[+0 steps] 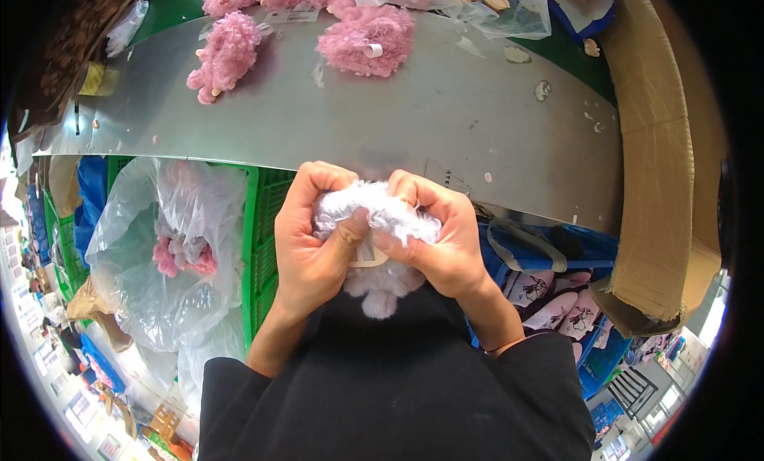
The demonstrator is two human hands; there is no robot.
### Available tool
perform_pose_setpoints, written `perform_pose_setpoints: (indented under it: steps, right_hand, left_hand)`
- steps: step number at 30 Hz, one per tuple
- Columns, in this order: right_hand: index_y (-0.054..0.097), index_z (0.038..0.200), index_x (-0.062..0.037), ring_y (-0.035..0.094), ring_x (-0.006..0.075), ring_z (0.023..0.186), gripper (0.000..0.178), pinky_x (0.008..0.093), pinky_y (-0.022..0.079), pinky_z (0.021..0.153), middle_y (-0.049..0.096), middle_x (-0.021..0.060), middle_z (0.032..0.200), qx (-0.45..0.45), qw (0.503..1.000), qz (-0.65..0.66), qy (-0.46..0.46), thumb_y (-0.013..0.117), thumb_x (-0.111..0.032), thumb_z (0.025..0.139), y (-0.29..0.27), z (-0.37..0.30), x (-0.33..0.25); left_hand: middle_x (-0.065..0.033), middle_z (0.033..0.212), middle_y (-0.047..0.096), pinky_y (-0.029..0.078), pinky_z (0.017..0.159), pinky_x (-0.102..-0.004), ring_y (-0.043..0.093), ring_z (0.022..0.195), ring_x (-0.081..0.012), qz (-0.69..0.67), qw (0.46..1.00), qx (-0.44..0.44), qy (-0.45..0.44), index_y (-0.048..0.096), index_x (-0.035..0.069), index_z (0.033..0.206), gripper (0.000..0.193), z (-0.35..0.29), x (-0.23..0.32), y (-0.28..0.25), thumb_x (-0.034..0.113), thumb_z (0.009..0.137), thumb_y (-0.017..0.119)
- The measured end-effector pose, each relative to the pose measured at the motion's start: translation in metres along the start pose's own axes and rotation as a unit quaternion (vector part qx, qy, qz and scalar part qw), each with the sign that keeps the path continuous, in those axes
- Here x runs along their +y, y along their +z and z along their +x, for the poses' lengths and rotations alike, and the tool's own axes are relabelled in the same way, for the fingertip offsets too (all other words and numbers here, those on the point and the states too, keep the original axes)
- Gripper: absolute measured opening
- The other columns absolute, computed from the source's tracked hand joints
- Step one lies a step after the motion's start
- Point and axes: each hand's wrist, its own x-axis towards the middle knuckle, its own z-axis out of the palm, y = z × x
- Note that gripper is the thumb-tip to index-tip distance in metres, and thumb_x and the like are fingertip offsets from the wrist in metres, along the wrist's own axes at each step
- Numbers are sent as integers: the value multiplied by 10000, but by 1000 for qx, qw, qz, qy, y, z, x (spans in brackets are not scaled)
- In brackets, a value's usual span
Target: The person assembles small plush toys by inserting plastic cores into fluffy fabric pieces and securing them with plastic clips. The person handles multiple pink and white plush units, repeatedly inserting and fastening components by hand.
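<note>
My left hand (pixel 312 242) and my right hand (pixel 447 236) are both closed on a pale grey-white curly plush piece (pixel 368 200), held in front of my chest at the table's near edge. Both thumbs press into its middle, with the fingers curled over the far side. Between the thumbs shows part of a small beige piece (pixel 368 259); my thumbs cover the rest of it. Smoother grey fluffy parts (pixel 380 290) hang below it against my black shirt. The fingertips behind the plush are hidden.
A grey metal table (pixel 318 126) bears pink curly plush pieces (pixel 366 41) along its far side. At my left stands a green crate (pixel 259 254) beside a clear plastic bag (pixel 127 246) holding pink and grey plush. On the right are a cardboard box (pixel 656 150) and a blue bin (pixel 597 365).
</note>
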Motion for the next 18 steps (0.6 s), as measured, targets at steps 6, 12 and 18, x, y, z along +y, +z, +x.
perform_pose_setpoints:
  steps: [6,12,18]
  right_hand:
    - [512,835,-39,509,156,705,285,263,445,656,501,56,795,113,934,-279,-191,726,64,677,0,5,6]
    - [569,879,-33,623,248,709,331,310,526,621,626,136,867,170,832,-434,-301,823,2,670,3,7,13]
    - [617,1062,-8,660,291,828,479,348,564,702,631,167,1020,98,846,-403,-336,861,-21,650,25,7,21]
  left_hand:
    - [-63,1094,556,445,908,-260,546,983,-142,30,999,5,43,533,-6,1150,307,2,-3,2,-53,885,681]
    - [-88,1167,612,498,890,-271,611,1034,-143,67,995,63,-40,561,-1,1254,432,-1,2,2,-81,841,662]
    - [-63,964,709,538,761,-252,670,844,-102,273,947,158,57,641,2,1144,312,7,-17,-9,13,852,750]
